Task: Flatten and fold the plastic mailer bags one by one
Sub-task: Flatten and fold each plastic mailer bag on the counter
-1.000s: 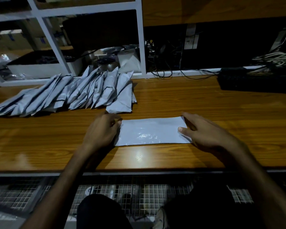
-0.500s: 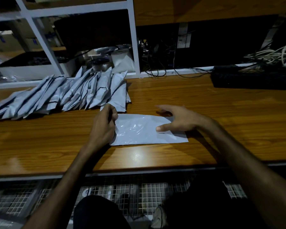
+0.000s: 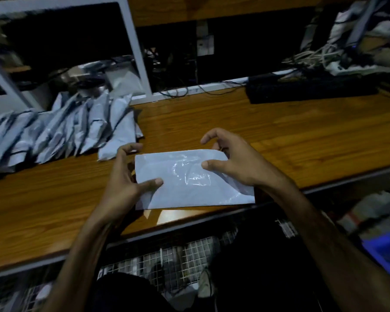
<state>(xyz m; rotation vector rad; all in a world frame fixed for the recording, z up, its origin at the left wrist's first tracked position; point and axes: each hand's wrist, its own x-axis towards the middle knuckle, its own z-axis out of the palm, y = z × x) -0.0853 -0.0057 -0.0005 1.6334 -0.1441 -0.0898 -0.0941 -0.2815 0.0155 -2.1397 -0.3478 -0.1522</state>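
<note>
Mailer bag [image 3: 189,179] sits just below frame centre, over the near edge of the table [image 3: 279,136]. Whether it rests on the wood or is lifted slightly off it: cannot tell. Long axis runs 9 to 3 o'clock.

Left hand [image 3: 124,176]: pinches the bag's 9 o'clock short edge, thumb on top near the lower corner, fingers curled behind the upper corner.

Right hand [image 3: 232,161]: holds the 3 o'clock end, thumb pressed on the top face, index finger raised clear above the far edge; remaining fingers hidden under the bag. Both hands well apart, one per end.

Folded mailers [image 3: 61,131]: an overlapping row at 9–10 o'clock on the table, nearest one just beside the left hand. Judged to be finished pieces.

Handling, judged:
- Thin film, very light, limp. Will not keep shape unsupported.
- Glossy wrinkles right of centre suggest trapped air or creasing not yet pressed out.
- Surface looks slick; likely to slide on the polished wood and between fingers. A thumb-over-finger pinch is safer than a flat palm when lifting.
- Not fragile; a sharp crease does no harm.

Where to hold: the two short edges, as now, keeps the sheet taut. For the fold, grip both corners of one end and carry it over to the other, then press along the crease.

Step in hand, judged: squaring up the bag prior to folding.

Background: dark keyboard [image 3: 311,88] at 1 o'clock, cable tangle [image 3: 313,56] beyond it.
</note>
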